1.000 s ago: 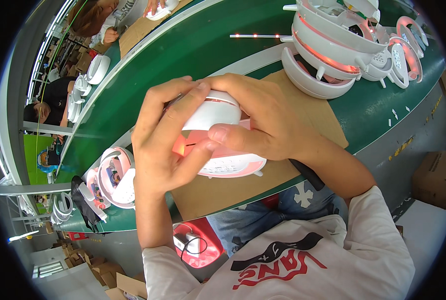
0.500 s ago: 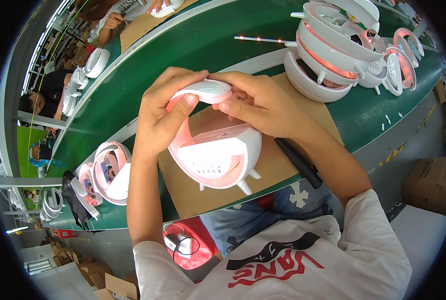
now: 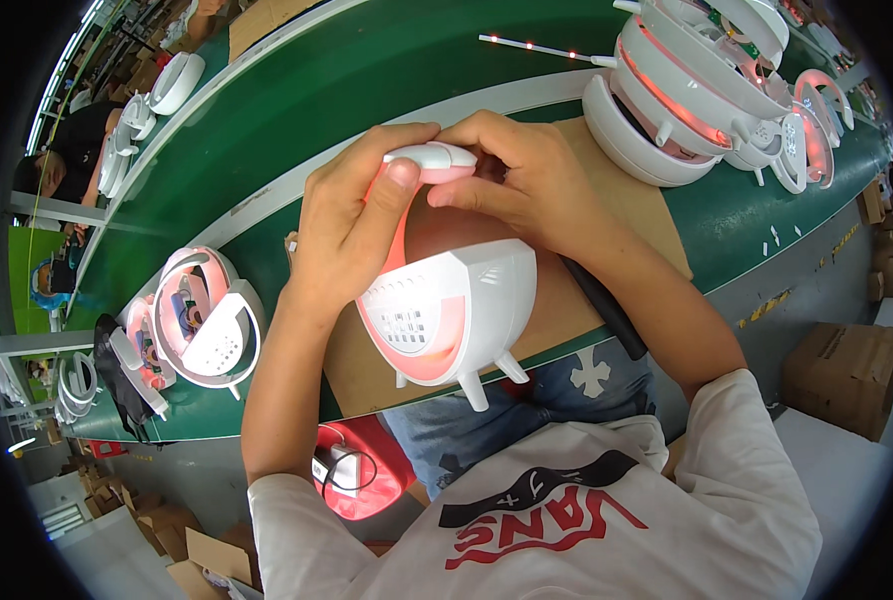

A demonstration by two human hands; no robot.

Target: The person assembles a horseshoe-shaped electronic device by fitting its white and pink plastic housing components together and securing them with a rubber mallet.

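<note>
Over a cardboard sheet, a white lamp (image 3: 491, 300) with short peg feet stands tilted. Its curved arm has a pinkish inner face, and a dotted panel shows on the lower body. My left hand (image 3: 351, 205) is closed round the upper end of that arm, thumb pressed on the near side. From the other side, my right hand (image 3: 541, 185) pinches the tip of the same end. Its thumb lies along the underside, while other fingertips are partly hidden behind it.
Stacked white lamp shells (image 3: 666, 100) glow red at right, with a lit LED strip (image 3: 541, 48) sticking out. More lamp parts (image 3: 216, 345) lie at left. A black rod-like thing (image 3: 606, 310) lies beside my right forearm. A red stool (image 3: 381, 460) stands below the table edge.
The lamp has turned and tipped, so its feet point more toward me and its dotted panel faces left. Both hands keep hold of the arm's end. The whole view has shifted slightly.
</note>
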